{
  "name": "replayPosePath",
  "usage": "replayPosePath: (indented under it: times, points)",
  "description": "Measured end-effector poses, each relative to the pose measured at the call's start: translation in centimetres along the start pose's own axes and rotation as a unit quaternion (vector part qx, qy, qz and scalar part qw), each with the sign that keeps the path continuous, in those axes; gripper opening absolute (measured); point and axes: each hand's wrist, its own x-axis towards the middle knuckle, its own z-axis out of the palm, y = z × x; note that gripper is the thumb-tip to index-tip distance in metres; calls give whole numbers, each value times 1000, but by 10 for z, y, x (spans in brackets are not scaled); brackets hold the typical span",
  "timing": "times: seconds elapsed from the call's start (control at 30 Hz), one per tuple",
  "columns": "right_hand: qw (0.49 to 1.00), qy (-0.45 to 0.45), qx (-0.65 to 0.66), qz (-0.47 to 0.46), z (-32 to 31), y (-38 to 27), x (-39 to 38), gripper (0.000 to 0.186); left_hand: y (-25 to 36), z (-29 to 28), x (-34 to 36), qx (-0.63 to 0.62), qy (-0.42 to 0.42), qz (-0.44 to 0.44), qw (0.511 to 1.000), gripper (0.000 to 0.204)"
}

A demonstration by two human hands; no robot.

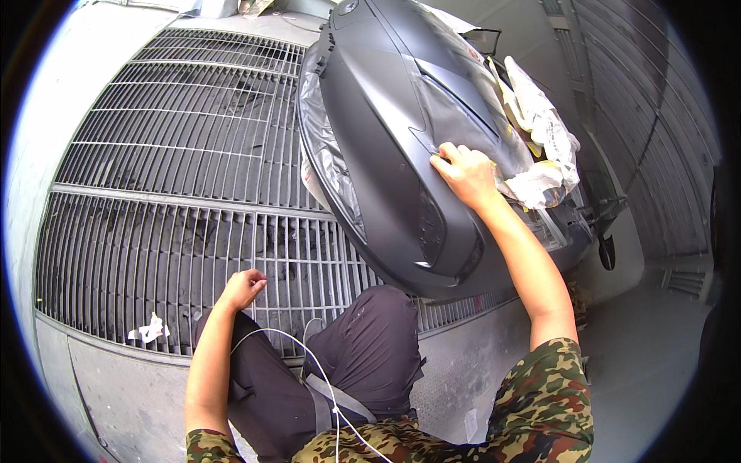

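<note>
A dark matte grey car body [367, 131] fills the upper middle, with translucent film [436, 100] over part of it and grey plastic sheeting [328, 147] along its left side. My right hand [463, 170] is on the body at the film's edge, fingers pinched, perhaps on that edge; what is between them is too small to make out. My left hand [242, 288] hangs over my left knee near the floor grating, loosely curled, with nothing visible in it. A thin white cord [328, 386] runs over my lap.
Metal grating [154, 247] covers the floor on the left, with a crumpled white scrap [150, 330] near its front edge. Crumpled white masking paper [540, 108] lies along the car's right side. A pale wall [42, 108] stands at far left and a grey panelled wall [656, 139] at far right.
</note>
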Motion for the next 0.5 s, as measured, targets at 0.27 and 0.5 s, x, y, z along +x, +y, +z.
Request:
replayPosePath:
  times: [0.27,0.5]
  points:
    - [997,59,37,30,5,6,5,10,1,1,0,-3,10,1,1000,27]
    - [994,74,55,65,10,3,2,12,4,1,0,-17,10,-14,1000,26]
